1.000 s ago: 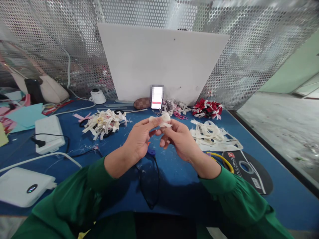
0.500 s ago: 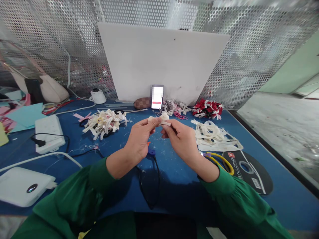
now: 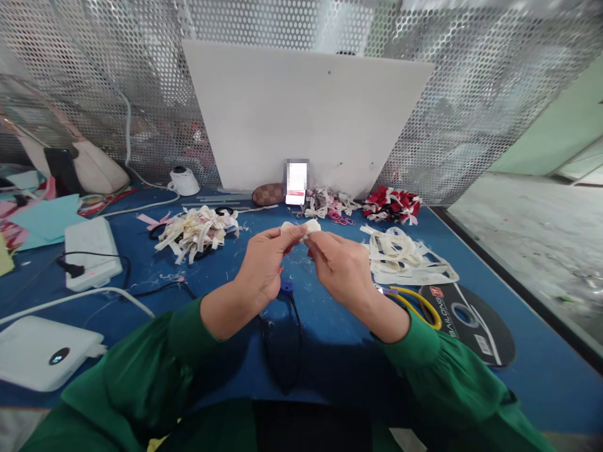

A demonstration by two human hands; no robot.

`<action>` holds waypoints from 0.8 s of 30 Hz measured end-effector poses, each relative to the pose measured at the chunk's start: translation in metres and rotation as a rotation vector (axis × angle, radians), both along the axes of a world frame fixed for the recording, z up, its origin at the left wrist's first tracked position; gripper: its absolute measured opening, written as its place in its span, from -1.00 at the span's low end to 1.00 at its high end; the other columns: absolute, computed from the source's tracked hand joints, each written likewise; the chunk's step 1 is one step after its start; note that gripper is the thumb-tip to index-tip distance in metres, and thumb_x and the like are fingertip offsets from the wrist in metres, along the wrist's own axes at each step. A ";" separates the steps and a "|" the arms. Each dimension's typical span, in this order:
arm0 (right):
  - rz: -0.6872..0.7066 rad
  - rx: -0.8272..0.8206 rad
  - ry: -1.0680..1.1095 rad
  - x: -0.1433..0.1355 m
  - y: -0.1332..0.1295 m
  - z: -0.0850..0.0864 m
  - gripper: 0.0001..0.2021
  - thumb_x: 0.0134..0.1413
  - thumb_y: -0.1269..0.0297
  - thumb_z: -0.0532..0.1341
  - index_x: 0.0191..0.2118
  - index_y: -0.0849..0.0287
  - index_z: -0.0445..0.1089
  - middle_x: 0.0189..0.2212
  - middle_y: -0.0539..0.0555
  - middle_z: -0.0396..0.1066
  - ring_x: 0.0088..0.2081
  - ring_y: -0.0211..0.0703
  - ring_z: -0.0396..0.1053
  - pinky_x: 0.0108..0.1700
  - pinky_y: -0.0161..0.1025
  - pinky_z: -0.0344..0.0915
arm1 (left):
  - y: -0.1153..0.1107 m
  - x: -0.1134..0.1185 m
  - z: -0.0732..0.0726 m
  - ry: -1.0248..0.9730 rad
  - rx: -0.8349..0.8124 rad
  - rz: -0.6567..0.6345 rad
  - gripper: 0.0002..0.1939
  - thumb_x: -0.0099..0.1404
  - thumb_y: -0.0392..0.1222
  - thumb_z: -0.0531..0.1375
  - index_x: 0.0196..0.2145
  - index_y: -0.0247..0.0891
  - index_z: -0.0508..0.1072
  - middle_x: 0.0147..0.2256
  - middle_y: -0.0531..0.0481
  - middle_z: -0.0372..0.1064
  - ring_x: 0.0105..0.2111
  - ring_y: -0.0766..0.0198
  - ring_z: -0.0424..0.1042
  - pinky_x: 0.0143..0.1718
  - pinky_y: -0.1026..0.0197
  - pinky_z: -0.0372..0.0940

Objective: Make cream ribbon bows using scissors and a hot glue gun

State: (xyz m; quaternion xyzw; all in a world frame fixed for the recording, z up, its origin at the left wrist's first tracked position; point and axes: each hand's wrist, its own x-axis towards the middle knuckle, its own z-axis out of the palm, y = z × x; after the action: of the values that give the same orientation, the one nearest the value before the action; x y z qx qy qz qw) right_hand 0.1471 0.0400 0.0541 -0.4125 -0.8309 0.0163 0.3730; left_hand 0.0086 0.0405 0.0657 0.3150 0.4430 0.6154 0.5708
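at the left, a white, box-shaped device with a small lit display (image 3: 32, 355) lies flat, its outer end cut off by the frame. next comes a loose heap of cream and white ribbon pieces (image 3: 198, 232), on the blue tabletop (image 3: 330, 370) within easy reach. the left hand (image 3: 264, 257) pinches a small cream fabric piece (image 3: 311, 225) between thumb and fingers, above the table's middle, probably to steady something so soft. a black phone with a bright screen (image 3: 296, 182) leans upright beyond, seemingly turned for viewing. the right hand (image 3: 342, 260) grips the same piece from its other side, fingertips bunched tight. farther right lie flat cream ribbon lengths (image 3: 400, 254) and a yellow looped handle (image 3: 431, 311), perhaps scissors. the fingers cover most of the fabric, so its folds are unclear; the left hand partly hides a blue tool (image 3: 286, 288).
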 end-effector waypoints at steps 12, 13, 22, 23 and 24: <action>0.076 -0.024 0.072 -0.007 -0.001 -0.006 -0.75 0.27 0.42 0.02 -0.44 0.13 0.29 -0.50 0.06 0.41 -0.45 -0.20 0.30 -0.37 -0.25 0.09 | 0.006 -0.007 0.005 -0.125 -0.189 -0.120 -0.67 -0.23 -0.20 0.53 -0.56 -0.29 0.48 -0.59 0.13 0.28 -0.56 0.44 0.21 -0.51 0.31 0.14; 0.075 -0.054 0.123 -0.006 0.000 -0.006 -0.75 0.28 0.40 0.03 -0.44 0.12 0.29 -0.51 0.05 0.40 -0.45 -0.20 0.31 -0.37 -0.25 0.10 | 0.006 -0.007 0.004 -0.127 -0.194 -0.114 -0.65 -0.25 -0.18 0.54 -0.54 -0.29 0.49 -0.59 0.13 0.28 -0.56 0.44 0.22 -0.50 0.32 0.15; 0.078 -0.236 0.415 0.002 0.006 -0.001 -0.73 0.29 0.26 0.11 -0.47 0.11 0.33 -0.58 -0.03 0.39 -0.53 -0.25 0.32 -0.41 -0.28 0.17 | 0.002 -0.008 0.010 -0.106 -0.109 -0.123 -0.54 -0.15 0.16 0.49 -0.50 -0.27 0.51 -0.49 0.03 0.42 -0.49 0.34 0.35 -0.42 0.26 0.22; 0.076 -0.229 0.406 0.002 0.006 -0.001 -0.73 0.29 0.26 0.12 -0.47 0.11 0.33 -0.58 -0.02 0.40 -0.53 -0.25 0.32 -0.41 -0.28 0.18 | 0.002 -0.008 0.010 -0.092 -0.097 -0.121 -0.55 -0.16 0.13 0.50 -0.51 -0.27 0.52 -0.50 0.04 0.41 -0.49 0.34 0.34 -0.42 0.26 0.22; 0.076 -0.221 0.395 0.001 0.006 -0.001 -0.74 0.29 0.27 0.11 -0.46 0.11 0.33 -0.58 -0.02 0.40 -0.53 -0.25 0.33 -0.40 -0.29 0.18 | 0.001 -0.007 0.009 -0.070 -0.082 -0.117 -0.57 -0.18 0.09 0.52 -0.52 -0.27 0.52 -0.51 0.05 0.40 -0.49 0.35 0.33 -0.41 0.26 0.20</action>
State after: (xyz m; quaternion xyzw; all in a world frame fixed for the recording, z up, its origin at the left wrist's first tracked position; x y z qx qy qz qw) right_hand 0.1484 0.0457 0.0526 -0.4079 -0.7499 0.2016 0.4803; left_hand 0.0013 0.0419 0.0747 0.2947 0.4285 0.5731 0.6334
